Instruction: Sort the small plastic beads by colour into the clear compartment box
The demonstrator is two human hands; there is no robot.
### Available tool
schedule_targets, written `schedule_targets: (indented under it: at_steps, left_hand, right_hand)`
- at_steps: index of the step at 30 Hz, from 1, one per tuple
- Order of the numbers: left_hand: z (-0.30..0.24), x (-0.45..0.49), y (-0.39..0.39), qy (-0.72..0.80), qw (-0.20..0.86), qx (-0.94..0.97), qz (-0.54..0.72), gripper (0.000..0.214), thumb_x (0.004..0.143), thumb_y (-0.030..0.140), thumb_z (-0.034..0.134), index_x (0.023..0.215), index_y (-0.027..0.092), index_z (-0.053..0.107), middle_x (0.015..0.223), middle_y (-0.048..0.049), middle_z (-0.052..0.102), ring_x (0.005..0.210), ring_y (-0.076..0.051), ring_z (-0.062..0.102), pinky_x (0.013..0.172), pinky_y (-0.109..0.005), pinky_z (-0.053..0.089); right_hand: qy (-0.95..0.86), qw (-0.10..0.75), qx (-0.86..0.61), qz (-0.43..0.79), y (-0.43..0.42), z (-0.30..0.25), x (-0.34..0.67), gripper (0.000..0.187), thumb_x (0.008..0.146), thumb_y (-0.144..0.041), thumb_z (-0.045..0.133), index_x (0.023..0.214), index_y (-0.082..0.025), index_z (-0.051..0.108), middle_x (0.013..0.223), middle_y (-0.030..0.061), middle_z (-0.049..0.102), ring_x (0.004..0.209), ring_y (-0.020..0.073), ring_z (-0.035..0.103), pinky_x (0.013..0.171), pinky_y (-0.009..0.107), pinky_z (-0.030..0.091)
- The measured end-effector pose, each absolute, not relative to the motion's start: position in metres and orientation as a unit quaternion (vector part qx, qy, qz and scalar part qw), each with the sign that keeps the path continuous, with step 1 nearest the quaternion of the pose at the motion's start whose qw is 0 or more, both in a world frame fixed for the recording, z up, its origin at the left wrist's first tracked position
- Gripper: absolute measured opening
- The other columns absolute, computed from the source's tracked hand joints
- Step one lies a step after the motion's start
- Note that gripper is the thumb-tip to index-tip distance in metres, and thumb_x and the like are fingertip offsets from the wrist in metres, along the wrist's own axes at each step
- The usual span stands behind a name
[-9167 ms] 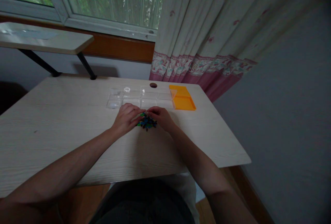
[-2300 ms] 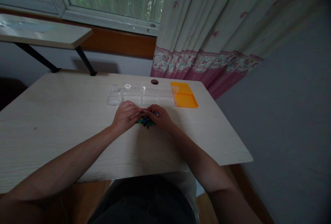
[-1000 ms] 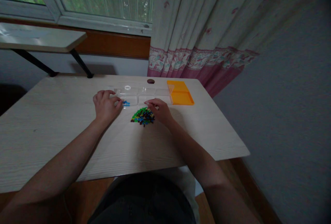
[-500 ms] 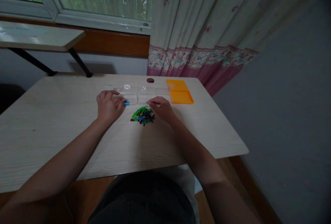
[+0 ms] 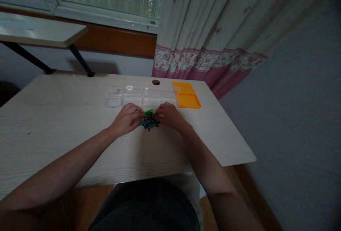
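A heap of small plastic building bricks [image 5: 149, 121], in green, blue, yellow and dark brown, lies on the table between my hands. My left hand [image 5: 128, 119] reaches into its left side, fingers bent and drawn together at the tips. From the right, my right hand [image 5: 170, 115] has its fingertips pinched at the heap's upper right edge. Whatever either hand holds is too small to make out. Just behind the hands lies a clear plastic compartment tray [image 5: 142, 96]. A bit of blue shows behind my left hand's knuckles.
An orange plastic tray [image 5: 188, 99] touches the clear tray's right end. Behind them is a round hole [image 5: 156, 82] in the pale wooden table [image 5: 80, 124]. A raised shelf [image 5: 42, 32] on black legs stands at the back left. A curtain [image 5: 197, 53] hangs behind the table.
My left hand has moved right, from the blue pieces beside the clear tray to the heap. My right hand has shifted slightly over the heap's edge. The tray's left end is now uncovered.
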State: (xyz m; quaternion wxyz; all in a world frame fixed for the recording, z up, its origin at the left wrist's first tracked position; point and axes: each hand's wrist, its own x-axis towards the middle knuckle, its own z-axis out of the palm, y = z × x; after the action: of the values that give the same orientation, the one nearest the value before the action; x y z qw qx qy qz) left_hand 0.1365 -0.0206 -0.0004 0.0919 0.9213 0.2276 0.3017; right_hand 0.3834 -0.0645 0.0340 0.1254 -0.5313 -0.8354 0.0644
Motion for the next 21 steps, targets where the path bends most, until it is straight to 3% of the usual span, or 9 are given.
schedule_targets:
  at_steps: [15,21]
  left_hand:
    - [-0.006,0.138,-0.017,0.218,0.1,0.923,0.3,0.024,0.093,0.029,0.056,0.109,0.022,0.072,0.106,-0.0086,0.067,0.102,-0.024,0.058,0.092,-0.042,0.046]
    - [-0.004,0.139,-0.017,0.215,0.112,0.921,0.306,0.026,0.091,0.027,0.057,0.112,0.024,0.072,0.104,-0.0083,0.068,0.1,-0.024,0.06,0.09,-0.043,0.047]
  right_hand:
    - [-0.84,0.12,-0.527,0.056,-0.06,0.022,0.379,0.011,0.084,-0.019,0.07,0.091,-0.022,0.078,0.093,0.0074,0.07,0.094,0.0218,0.057,0.085,0.034,0.039]
    - [-0.819,0.189,-0.532,0.1,-0.054,0.016,0.38,0.008,0.083,-0.022,0.073,0.088,-0.021,0.078,0.087,0.0055,0.069,0.087,0.0188,0.057,0.084,0.033,0.041]
